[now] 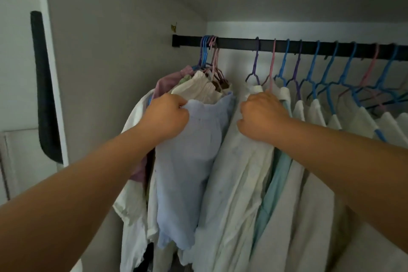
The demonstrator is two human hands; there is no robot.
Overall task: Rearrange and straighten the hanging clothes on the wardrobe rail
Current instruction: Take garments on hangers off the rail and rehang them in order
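Observation:
A black rail (238, 42) runs across the top of the wardrobe. At its left end several hangers are bunched tight, carrying a pale blue garment (187, 161) and white and pink ones behind it. My left hand (166, 116) grips the top edge of the pale blue garment. To the right hang several white shirts on blue, pink and purple hangers, evenly spaced. My right hand (260, 115) grips the shoulder of the first white shirt (234, 174) in that row. A gap separates the bunch from the row.
The wardrobe's left side wall (114, 51) stands close beside the bunched clothes. A dark strap-like item (45, 86) hangs on the white frame at the far left. A mint green garment (273, 187) hangs between the white shirts.

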